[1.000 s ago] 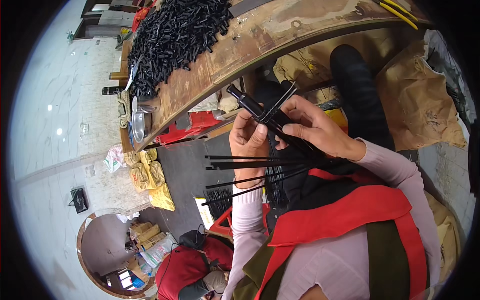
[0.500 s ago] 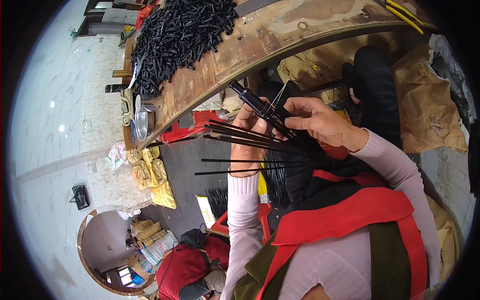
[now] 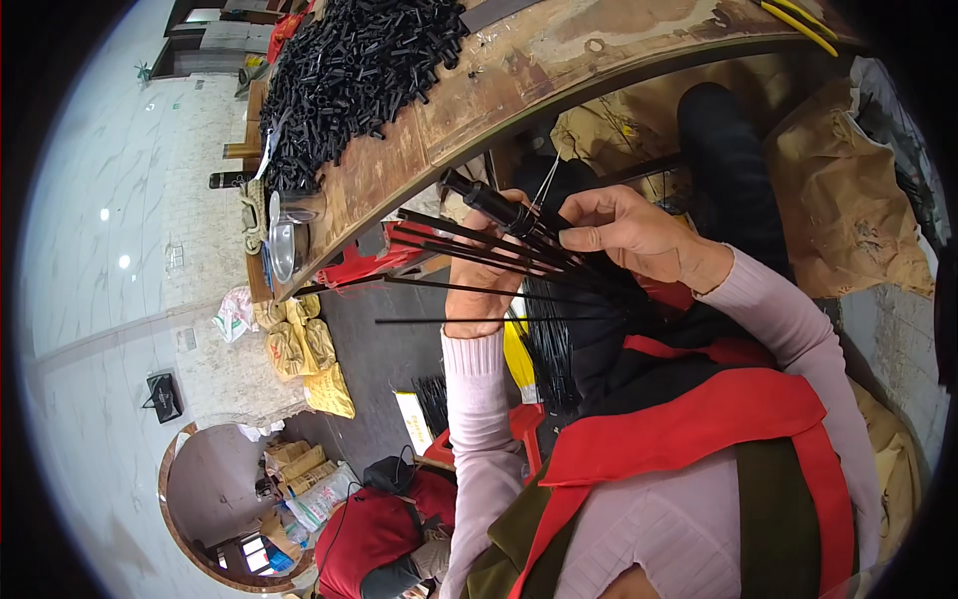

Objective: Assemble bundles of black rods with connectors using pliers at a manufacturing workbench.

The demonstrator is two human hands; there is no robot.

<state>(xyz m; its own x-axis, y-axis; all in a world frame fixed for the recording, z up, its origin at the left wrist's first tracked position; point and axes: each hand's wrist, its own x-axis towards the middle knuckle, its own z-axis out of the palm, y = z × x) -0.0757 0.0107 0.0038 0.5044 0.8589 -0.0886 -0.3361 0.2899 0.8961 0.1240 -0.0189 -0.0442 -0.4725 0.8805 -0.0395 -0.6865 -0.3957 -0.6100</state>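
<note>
An umbrella frame [image 3: 491, 207] with a thick black tube end lies slanted in front of me, just off the table's near edge. From its hub several thin black ribs [image 3: 469, 249] fan out over my lap and across my left wrist. My left hand [image 3: 489, 278] is closed around the frame from below, its fingers partly hidden behind tube and ribs. At the hub, my right hand [image 3: 631, 232] pinches with thumb and forefinger; what lies between the tips is hidden. Thin pale wire [image 3: 546, 183] sticks up from the hub beside the right fingers.
A curved wooden table [image 3: 399, 150] bears a heap of short black tube pieces [image 3: 349, 75], a clear cup [image 3: 289, 235] and yellow-handled pliers [image 3: 798, 22]. Bundles of black rods [image 3: 547, 344] stand at left by a red stool [image 3: 527, 429]. Yellow sacks [image 3: 304, 344] lie farther left; another person [image 3: 384, 524] is below.
The umbrella frame and both hands have shifted slightly left. The ribs have spread differently over my left wrist. My right hand stays pinched at the hub.
</note>
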